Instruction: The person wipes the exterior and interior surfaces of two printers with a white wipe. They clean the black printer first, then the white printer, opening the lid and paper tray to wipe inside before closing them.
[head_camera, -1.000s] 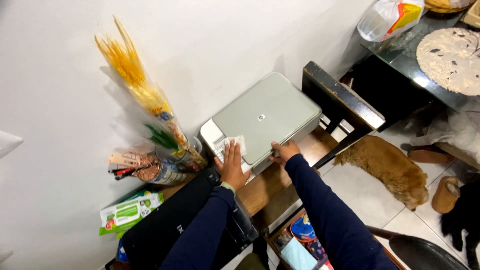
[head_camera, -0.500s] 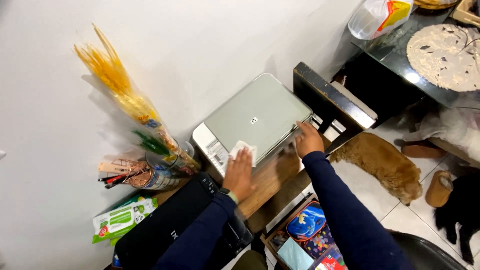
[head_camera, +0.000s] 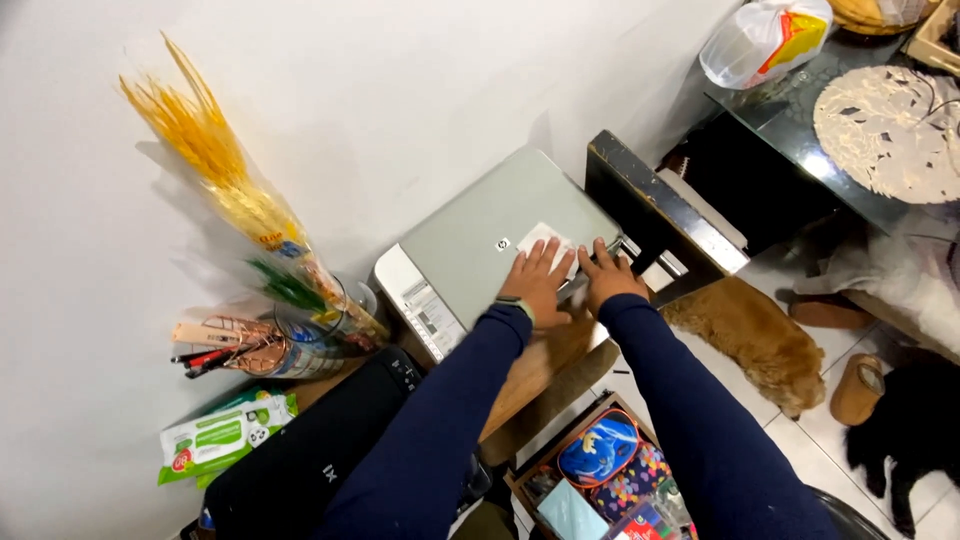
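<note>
1. Against a plain white wall (head_camera: 420, 90), a flat grey desktop printer with a closed lid (head_camera: 480, 245) is sitting on a brown wooden tabletop (head_camera: 535, 365), seen from above.
2. A person in dark blue long sleeves is reaching both hands onto the printer's front right corner.
3. Their left hand (head_camera: 538, 280) is lying palm down on the lid with fingers spread flat, pressing a small white cloth or wipe (head_camera: 548, 243) against the grey surface rather than pinching it.
4. Their right hand (head_camera: 607, 275) is resting just beside the left, fingers stretched along the printer's front edge; whether they are curling under that edge cannot be told.
5. To the left of the printer, a clear wrapped bundle of yellow dried stalks (head_camera: 215, 170) is leaning against the wall.
6. Near its base, a copper wire holder of pens and tools (head_camera: 245, 348) is lying on its side.
7. Lower left, a green and white soft packet of wipes (head_camera: 215, 440) is lying beside a black rectangular device (head_camera: 310, 465).
8. On the tiled floor to the right, a golden-brown furry animal (head_camera: 750, 340) is lying just beside the table.
9. Below the table, an open box holding colourful pouches (head_camera: 600, 470) is showing.
10. At upper right, a dark glass table (head_camera: 790, 110) is carrying a round pale mat (head_camera: 890, 130) and a white plastic bag (head_camera: 765, 40).
</note>
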